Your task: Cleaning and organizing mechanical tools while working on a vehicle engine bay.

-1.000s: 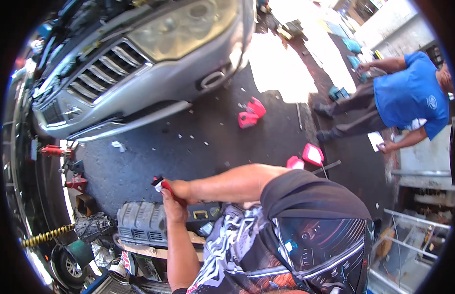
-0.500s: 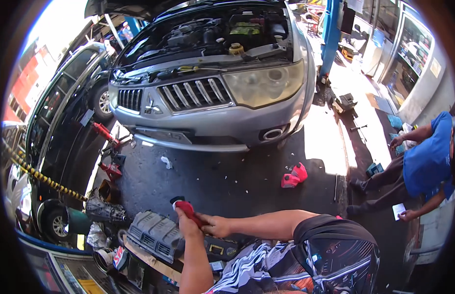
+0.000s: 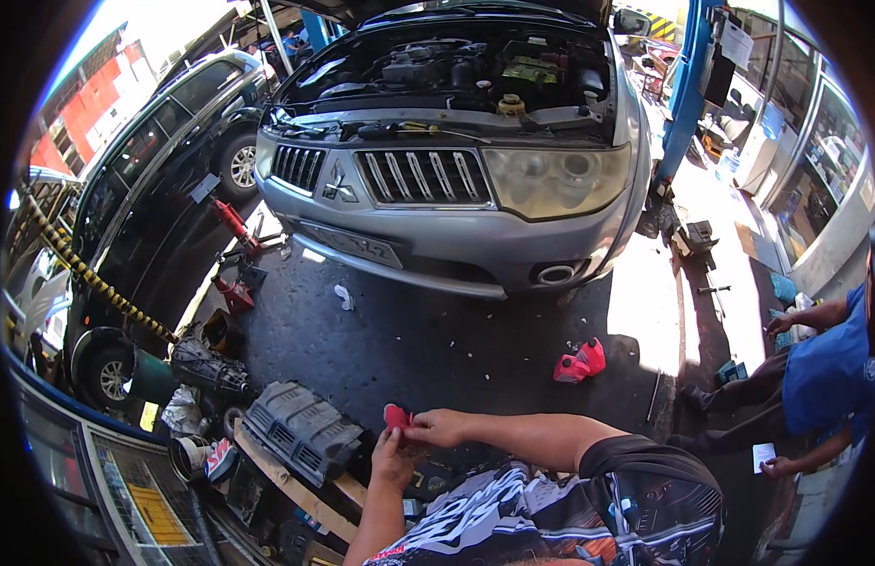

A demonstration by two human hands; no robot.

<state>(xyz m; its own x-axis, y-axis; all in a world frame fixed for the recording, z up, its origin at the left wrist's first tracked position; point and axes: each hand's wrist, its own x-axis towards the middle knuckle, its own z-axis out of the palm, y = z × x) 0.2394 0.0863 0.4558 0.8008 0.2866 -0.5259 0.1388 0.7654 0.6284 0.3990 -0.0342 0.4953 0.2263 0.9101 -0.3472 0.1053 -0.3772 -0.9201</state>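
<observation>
A small red object (image 3: 396, 416), whose kind I cannot make out, is held up in front of me. My left hand (image 3: 392, 459) is closed around its lower part. From the right, my right hand (image 3: 439, 428) meets it with fingers pinched on its side. Just left of my hands, a grey ribbed plastic cover (image 3: 301, 432) rests on wooden planks (image 3: 285, 476). Beyond them stands a silver car (image 3: 428, 236) with its hood raised and its engine bay (image 3: 456, 75) exposed.
A red plastic container (image 3: 579, 360) and a white crumpled scrap (image 3: 344, 297) lie on the dark floor. Red jack stands (image 3: 233, 294) and a dark car (image 3: 164, 160) are at left. A person in a blue shirt (image 3: 829, 382) at right holds a white paper (image 3: 764, 458). A blue post (image 3: 687, 94) rises behind.
The view has shifted, so the car sits further right. The red object has turned in my hands, and its black-and-white end no longer shows. Both hands stay on it.
</observation>
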